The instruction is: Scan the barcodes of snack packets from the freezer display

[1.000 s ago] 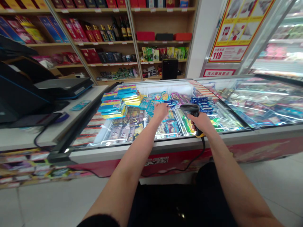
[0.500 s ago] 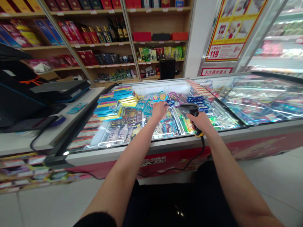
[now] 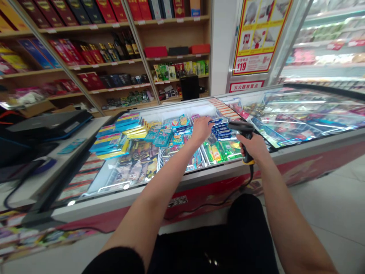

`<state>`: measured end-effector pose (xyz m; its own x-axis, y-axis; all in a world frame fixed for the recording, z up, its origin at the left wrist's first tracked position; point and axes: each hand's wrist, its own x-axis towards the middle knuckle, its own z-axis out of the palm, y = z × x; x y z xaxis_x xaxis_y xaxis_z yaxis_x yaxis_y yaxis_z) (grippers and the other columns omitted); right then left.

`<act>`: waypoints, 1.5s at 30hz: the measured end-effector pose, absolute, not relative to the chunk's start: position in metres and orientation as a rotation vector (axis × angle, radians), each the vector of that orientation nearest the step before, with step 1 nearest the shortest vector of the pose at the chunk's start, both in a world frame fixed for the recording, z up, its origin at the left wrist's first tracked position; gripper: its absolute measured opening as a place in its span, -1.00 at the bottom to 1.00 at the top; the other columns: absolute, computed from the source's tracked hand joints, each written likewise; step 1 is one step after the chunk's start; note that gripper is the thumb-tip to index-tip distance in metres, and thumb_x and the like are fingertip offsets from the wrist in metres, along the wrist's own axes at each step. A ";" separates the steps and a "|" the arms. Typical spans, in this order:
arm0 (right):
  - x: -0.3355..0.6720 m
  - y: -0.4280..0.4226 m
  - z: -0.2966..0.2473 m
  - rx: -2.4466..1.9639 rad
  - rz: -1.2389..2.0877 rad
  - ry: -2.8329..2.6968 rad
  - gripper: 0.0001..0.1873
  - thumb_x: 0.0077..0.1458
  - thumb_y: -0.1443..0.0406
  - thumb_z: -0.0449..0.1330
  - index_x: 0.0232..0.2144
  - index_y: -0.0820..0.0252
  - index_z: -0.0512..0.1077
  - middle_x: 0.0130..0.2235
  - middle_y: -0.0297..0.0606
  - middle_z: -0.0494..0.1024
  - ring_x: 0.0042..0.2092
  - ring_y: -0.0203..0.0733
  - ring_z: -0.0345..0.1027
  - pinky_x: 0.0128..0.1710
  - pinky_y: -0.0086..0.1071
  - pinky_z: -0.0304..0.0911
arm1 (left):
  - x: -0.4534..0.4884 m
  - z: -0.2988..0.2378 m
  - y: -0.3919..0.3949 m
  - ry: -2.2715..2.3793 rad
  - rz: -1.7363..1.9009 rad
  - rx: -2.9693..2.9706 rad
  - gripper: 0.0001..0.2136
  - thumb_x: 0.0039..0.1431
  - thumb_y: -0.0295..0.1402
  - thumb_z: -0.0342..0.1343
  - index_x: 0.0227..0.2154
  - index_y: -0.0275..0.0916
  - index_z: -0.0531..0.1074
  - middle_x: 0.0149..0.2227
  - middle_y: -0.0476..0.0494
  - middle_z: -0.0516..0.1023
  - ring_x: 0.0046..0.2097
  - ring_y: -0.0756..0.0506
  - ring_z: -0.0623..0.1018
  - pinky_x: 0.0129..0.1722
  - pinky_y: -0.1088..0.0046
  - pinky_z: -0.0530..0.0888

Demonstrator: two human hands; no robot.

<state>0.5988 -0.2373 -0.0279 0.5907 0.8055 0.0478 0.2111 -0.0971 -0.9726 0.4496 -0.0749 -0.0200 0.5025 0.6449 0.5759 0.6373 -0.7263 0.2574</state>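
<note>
Two hands are over the open freezer chest [image 3: 199,179]: our left hand [image 3: 202,128] pinches one blue packet [image 3: 216,120] at its near end, and our right hand [image 3: 253,146] is wrapped around one black barcode scanner [image 3: 242,131]. Several more blue packets [image 3: 222,131] lie stacked between the hands, just under the held one; we cannot count them exactly.

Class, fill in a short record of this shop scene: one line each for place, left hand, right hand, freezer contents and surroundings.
place: shop, at an open chest freezer
left hand: left hand reaches into the freezer, fingers on the blue and white packs
right hand: right hand grips a corded barcode scanner above the freezer's front edge
freezer contents: wire baskets of colourful packets; stacked blue and yellow boxes at left
surroundings: wooden shelves with boxes behind; red and yellow poster
</note>
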 end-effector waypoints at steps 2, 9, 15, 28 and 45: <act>0.608 -0.242 -0.029 -1.623 0.625 -0.837 -0.76 0.01 0.20 0.28 -0.48 0.18 0.31 -0.64 -0.41 0.38 -0.71 -0.32 0.24 -0.78 -0.46 0.20 | 0.465 -0.020 -0.074 1.151 1.024 2.735 -0.78 0.29 -0.32 0.06 -0.11 -0.21 0.54 -0.10 -0.16 0.60 0.00 -0.15 0.52 0.09 0.31 0.35; 0.630 -0.249 -0.038 -1.608 0.672 -0.774 -0.72 0.00 0.17 0.31 -0.49 0.17 0.30 -0.66 -0.42 0.36 -0.72 -0.33 0.21 -0.78 -0.46 0.19 | 0.499 -0.021 -0.077 1.273 0.824 2.779 -0.75 0.30 -0.32 0.03 -0.05 -0.20 0.51 0.00 -0.21 0.51 0.09 -0.16 0.45 0.14 0.31 0.28; 0.633 -0.251 -0.042 -1.610 0.698 -0.740 -0.72 -0.01 0.17 0.32 -0.48 0.16 0.29 -0.67 -0.44 0.34 -0.72 -0.34 0.20 -0.78 -0.47 0.18 | 0.500 -0.029 -0.079 1.352 0.801 2.764 -0.75 0.27 -0.31 0.08 -0.01 -0.17 0.45 0.02 -0.21 0.48 0.11 -0.18 0.42 0.16 0.27 0.24; 0.603 -0.235 -0.042 -1.623 0.692 -0.860 -0.75 0.02 0.18 0.29 -0.48 0.18 0.31 -0.66 -0.40 0.38 -0.72 -0.34 0.22 -0.77 -0.48 0.18 | 0.451 -0.031 -0.070 1.496 0.837 2.692 -0.73 0.35 -0.32 -0.08 -0.02 -0.17 0.45 0.03 -0.19 0.51 0.10 -0.15 0.44 0.14 0.30 0.28; 0.510 -0.196 -0.038 -1.656 0.766 -1.118 -0.75 0.04 0.18 0.29 -0.47 0.17 0.32 -0.63 -0.35 0.42 -0.69 -0.28 0.30 -0.74 -0.46 0.20 | 0.334 -0.048 -0.055 1.842 0.582 2.772 -0.74 0.24 -0.36 0.01 -0.05 -0.25 0.46 0.01 -0.31 0.53 0.10 -0.24 0.47 0.33 0.09 -0.03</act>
<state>0.5100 -0.1959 -0.0379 0.3827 0.9238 0.0139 0.3207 -0.1188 -0.9397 0.3343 -0.0550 -0.0484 0.3550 0.8417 0.4069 0.9226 -0.3857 -0.0072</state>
